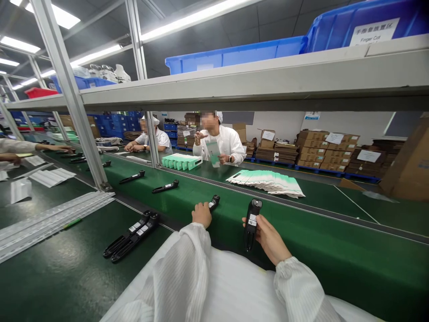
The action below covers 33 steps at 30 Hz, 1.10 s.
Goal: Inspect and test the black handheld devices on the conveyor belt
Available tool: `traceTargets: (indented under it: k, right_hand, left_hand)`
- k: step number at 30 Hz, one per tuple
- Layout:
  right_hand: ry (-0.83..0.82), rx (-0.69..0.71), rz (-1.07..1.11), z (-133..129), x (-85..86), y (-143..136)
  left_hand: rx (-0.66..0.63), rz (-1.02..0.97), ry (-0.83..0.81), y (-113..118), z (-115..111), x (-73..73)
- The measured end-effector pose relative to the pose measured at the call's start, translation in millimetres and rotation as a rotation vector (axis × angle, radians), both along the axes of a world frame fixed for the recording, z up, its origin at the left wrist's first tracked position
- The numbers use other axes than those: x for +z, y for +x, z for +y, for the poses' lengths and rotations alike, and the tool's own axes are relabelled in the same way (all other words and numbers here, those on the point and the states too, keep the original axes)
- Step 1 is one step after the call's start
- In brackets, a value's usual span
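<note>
Black handle-shaped device (pixel 251 221), upright just above the green conveyor belt (pixel 318 241), is pinched at its labelled middle by the right hand (pixel 268 237); it looks rigid and light. Left hand (pixel 202 213) curls over another device (pixel 213 202) on the belt.

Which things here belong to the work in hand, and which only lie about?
In hand:
- black device held in right hand
- black device under left hand

Lying about:
- two black devices
- white-green packets
- blue bins
</note>
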State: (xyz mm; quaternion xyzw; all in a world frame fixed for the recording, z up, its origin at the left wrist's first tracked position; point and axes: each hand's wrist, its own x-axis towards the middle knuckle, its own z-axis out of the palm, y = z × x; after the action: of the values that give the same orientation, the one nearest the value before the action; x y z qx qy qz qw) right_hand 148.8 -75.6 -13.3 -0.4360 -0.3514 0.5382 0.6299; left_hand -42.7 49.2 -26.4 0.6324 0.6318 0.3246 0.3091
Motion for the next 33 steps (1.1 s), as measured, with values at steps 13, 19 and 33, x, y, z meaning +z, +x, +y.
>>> traceTargets:
  k: [13, 19, 33]
  right_hand:
    - [-0.199, -0.098, -0.933, 15, -27.4, 36]
    - [-0.237, -0.188, -1.191, 14, -31.0, 41]
    - [0.109, -0.096, -0.495, 8, -7.5, 9]
  left_hand:
    - [-0.417, -1.326, -0.649, 57, -59, 21.7]
    - [-0.454, -1.325, -0.666, 65, -73, 28.6]
    - [-0.352, -1.280, -0.543, 77, -86, 29.8]
